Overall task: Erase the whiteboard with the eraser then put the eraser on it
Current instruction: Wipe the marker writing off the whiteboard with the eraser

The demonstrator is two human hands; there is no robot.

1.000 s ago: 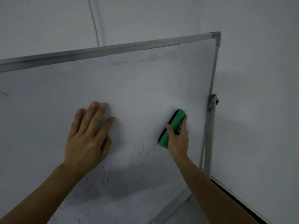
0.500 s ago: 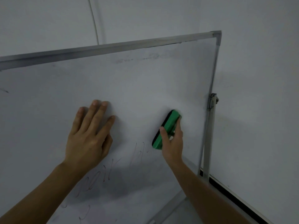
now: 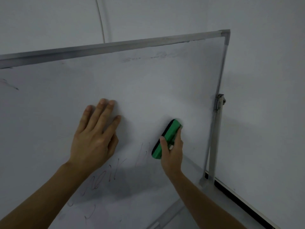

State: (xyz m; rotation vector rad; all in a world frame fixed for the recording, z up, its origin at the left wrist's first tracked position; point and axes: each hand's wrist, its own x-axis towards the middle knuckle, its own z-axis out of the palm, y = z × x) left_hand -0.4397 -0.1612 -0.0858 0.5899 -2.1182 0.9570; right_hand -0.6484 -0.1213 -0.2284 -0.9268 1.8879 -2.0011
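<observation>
Presently, the right hand grips the green eraser, thumb on its left edge and fingers wrapped over the right side. The eraser's dark felt face lies against the whiteboard in the lower right part of the surface, its long axis tilted with the upper end leaning right. The left hand rests flat on the board, fingers straight, left of the eraser and apart from it. Faint marker writing shows below and between the hands. A grey smudge sits near the top frame. A metal stand post runs along the board's right edge.
</observation>
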